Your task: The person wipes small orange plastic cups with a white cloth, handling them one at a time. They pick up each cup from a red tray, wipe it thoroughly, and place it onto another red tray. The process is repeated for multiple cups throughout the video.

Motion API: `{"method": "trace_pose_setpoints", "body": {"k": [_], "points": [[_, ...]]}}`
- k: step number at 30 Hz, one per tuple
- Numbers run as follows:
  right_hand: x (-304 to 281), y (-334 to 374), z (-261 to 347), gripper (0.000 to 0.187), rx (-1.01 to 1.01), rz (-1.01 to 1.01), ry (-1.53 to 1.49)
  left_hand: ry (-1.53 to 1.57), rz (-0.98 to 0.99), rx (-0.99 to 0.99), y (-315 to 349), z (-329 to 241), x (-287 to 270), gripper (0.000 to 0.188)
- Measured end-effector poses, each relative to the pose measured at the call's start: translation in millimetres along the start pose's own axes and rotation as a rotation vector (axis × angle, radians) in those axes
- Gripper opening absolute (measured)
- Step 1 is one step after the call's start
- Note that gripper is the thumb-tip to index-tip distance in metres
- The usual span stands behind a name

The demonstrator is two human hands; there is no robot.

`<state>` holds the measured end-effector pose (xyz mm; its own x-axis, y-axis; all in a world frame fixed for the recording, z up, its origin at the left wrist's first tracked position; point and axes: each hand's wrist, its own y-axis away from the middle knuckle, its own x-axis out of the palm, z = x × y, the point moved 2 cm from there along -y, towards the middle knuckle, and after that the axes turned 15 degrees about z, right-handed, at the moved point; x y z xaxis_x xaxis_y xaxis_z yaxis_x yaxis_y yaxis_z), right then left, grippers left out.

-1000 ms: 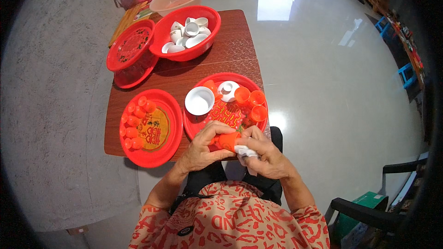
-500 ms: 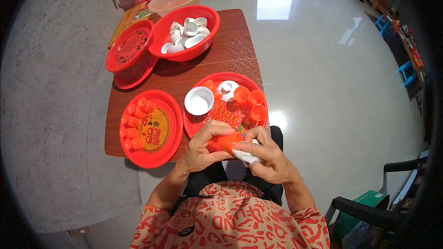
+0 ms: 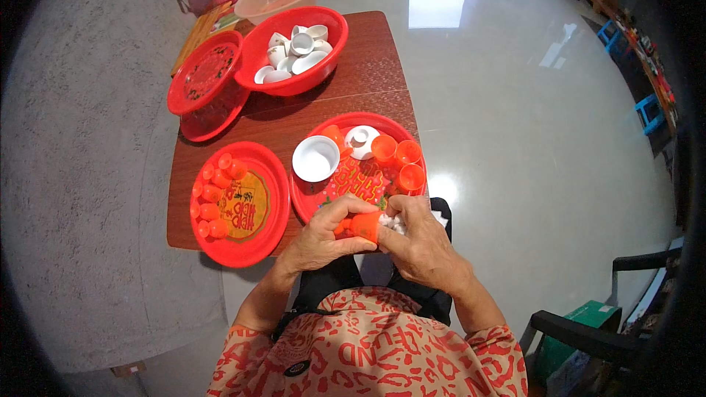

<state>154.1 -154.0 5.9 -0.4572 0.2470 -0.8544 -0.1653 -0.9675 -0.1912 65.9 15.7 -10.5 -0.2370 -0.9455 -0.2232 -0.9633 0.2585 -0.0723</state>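
Over the near edge of the brown wooden table (image 3: 368,88), my left hand (image 3: 323,239) clasps a small orange plastic cup (image 3: 365,226); my right hand (image 3: 419,242) pinches white cloth (image 3: 393,222) against it. I'd turn the cup slowly.

Brown worktop (image 3: 368,66): red bowl (image 3: 323,77) of white cups, red basket (image 3: 202,81), red tray (image 3: 257,246) of small orange cups. Black chair (image 3: 588,334) right.
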Motion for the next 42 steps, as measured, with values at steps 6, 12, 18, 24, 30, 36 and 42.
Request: {"method": "trace_pose_setpoints", "body": {"k": [6,12,18,24,30,36,42], "points": [[-2.6,5.6,-9.4,0.042,-0.085,0.008,-0.465,-0.002,-0.016,0.013,0.3,-0.6,0.0,0.049],[-5.7,2.5,-2.0,0.043,-0.022,-0.107,-0.405,-0.019,-0.038,0.038,-1.8,-1.2,1.9,0.050],[-2.9,2.0,-2.7,0.044,-0.039,-0.064,-0.401,-0.019,-0.044,0.027,-2.7,-3.3,1.5,0.049],[-2.2,10.5,-10.1,0.044,0.086,-0.158,-0.680,0.279,-0.200,0.092,-4.6,5.8,6.0,0.058],[30.0,0.7,6.2,0.055,0.096,-0.541,-0.385,0.659,-0.336,0.183,-19.8,9.4,24.5,0.063],[37.8,-17.3,10.1,0.053,0.057,-0.714,-0.173,0.956,-0.459,0.188,-22.6,12.5,38.2,0.053],[33.2,-19.4,-10.5,0.035,0.229,-0.649,-0.639,0.836,-0.451,0.236,-20.0,11.0,28.8,0.051]]}}
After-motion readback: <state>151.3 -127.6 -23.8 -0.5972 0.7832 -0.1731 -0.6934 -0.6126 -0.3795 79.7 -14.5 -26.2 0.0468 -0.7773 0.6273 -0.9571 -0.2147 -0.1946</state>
